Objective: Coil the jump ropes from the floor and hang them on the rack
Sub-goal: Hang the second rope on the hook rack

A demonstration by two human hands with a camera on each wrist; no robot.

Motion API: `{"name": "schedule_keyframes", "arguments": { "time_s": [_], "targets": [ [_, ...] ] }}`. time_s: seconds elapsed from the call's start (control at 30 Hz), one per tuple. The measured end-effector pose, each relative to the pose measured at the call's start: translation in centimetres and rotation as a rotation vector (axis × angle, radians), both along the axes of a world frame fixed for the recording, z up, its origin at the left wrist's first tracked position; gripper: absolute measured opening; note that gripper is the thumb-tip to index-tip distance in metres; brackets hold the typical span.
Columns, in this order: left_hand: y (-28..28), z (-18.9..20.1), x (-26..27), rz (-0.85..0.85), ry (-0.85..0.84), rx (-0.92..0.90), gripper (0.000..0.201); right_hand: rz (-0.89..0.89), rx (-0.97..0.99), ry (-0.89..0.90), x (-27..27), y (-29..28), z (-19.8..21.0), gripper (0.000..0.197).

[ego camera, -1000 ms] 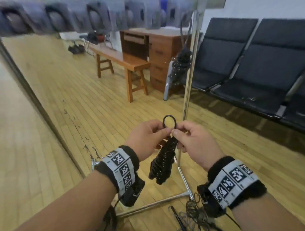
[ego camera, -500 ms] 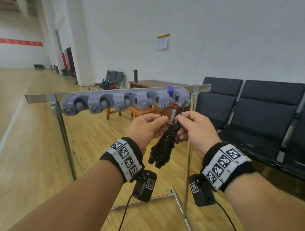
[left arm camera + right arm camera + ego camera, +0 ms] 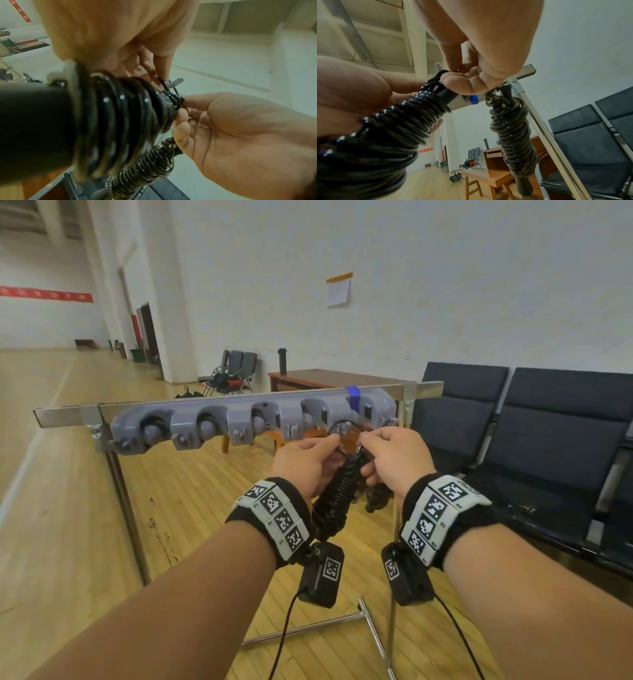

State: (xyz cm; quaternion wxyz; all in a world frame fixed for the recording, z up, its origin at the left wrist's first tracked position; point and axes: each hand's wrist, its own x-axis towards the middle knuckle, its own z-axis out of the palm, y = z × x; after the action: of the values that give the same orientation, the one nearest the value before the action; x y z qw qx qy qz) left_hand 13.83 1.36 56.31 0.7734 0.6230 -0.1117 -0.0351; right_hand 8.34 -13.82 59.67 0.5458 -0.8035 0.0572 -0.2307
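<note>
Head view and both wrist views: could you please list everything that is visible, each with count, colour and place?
coiled jump rope: one, black, held up between both hands just below the rack, its loop near a hook.
hung jump rope: one, dark, already hanging at the rack's right end.
rack: one, grey hook strip on a silver bar and stand, in front of the person.
blue clip: one, on the rack bar.
seats: row, dark, right side.
desk: one, brown wood, behind the rack.
floor: light wood.
left hand: pinches the rope's loop.
right hand: pinches the rope's loop.
</note>
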Motion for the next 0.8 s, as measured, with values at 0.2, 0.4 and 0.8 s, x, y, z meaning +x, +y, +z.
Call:
{"name": "schedule_keyframes", "arguments": {
  "time_s": [0.2,0.4,0.8],
  "targets": [
    [0.5,-1.7,0.9,-0.012,-0.006,0.088,0.016,0.029,-0.225,0.017,0.6,0.5,-1.7,0.018],
    [1.0,-2.3,0.0,0.038,-0.167,0.306,0.008,0.072,-0.291,0.013,0.0,0.0,-2.5,0.018],
    [1.2,-9.1,-10.7,-0.267,-0.304,0.672,0.011,0.108,-0.644,0.079,-10.8,-4.3,-8.6,0.023]
  ]
}}
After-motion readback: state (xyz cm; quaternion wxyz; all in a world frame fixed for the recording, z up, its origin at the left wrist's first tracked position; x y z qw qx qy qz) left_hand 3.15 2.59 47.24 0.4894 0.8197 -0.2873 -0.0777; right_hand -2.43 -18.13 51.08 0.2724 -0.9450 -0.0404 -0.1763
